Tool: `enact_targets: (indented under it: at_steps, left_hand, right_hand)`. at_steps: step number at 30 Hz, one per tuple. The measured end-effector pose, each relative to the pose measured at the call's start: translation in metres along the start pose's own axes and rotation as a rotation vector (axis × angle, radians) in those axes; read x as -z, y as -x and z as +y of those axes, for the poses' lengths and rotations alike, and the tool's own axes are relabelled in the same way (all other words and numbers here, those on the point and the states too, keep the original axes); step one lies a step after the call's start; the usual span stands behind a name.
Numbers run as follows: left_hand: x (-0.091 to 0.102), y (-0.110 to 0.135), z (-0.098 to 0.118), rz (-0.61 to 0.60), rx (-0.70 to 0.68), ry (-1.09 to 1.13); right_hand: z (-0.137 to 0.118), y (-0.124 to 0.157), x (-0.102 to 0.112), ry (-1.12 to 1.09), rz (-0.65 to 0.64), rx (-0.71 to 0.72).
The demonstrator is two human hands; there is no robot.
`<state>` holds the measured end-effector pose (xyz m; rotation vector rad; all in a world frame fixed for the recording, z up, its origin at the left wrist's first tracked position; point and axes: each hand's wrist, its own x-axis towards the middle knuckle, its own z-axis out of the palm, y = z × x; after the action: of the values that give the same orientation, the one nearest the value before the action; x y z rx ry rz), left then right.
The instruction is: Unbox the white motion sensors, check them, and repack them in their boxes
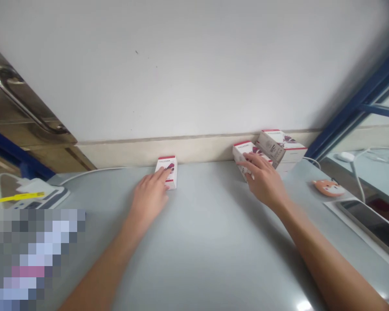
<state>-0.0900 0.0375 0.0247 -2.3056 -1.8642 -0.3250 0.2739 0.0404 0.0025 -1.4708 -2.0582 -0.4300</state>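
Note:
My left hand (151,190) is on a small white cardboard box (171,181) with red edges and a dark picture, which lies on the grey table near the wall. Its fingers reach over the top and left side of that box. At the right, my right hand (262,175) has its fingers and thumb on another white and red cardboard box (243,147), covering part of it. Right behind and beside this one are stacked boxes (293,153) of the same kind, one of them showing a grey printed side.
A white wall (194,77) closes off the back of the grey table (194,242). On the right lie an orange animal-faced object (330,188) and a dark phone-like device (372,222). A power strip (48,196) with cables is at the left. Blue frame bars (350,108) flank the table.

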Motion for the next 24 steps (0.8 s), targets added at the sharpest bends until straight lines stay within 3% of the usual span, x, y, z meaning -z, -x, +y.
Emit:
enact_targets:
  at_steps: [4, 11, 13, 16, 17, 19, 22, 24]
  left_hand:
    - [-0.005, 0.000, -0.005, 0.020, -0.012, 0.000]
    - [-0.015, -0.013, -0.036, -0.029, -0.066, 0.328]
    - [-0.011, -0.011, -0.030, 0.007, -0.070, 0.310]
    - [-0.004, -0.002, 0.000, 0.141, -0.153, 0.297]
    - [-0.003, 0.003, 0.013, 0.145, -0.199, 0.397]
    - [-0.002, 0.012, 0.040, -0.009, -0.184, 0.769]
    - [-0.006, 0.021, 0.069, -0.306, 0.026, 1.408]
    - [-0.011, 0.021, 0.076, -0.251, 0.173, 1.602]
  right_hand:
    - [-0.001, -0.001, 0.001, -0.026, -0.012, 0.038]
    - [0.004, -0.001, -0.002, 0.035, 0.040, -0.082]
    - [-0.001, -0.003, 0.002, -0.030, 0.092, -0.116]
    - [-0.018, -0.005, 0.011, -0.293, 0.158, -0.245]
    - [-0.025, -0.006, 0.013, -0.433, 0.156, -0.309]
    - [-0.044, -0.005, 0.014, -0.774, 0.103, -0.439]
    - [-0.076, 0.000, 0.010, -1.254, -0.030, -0.563]
    - [-0.094, 0.005, 0.007, -1.458, -0.157, -0.561]
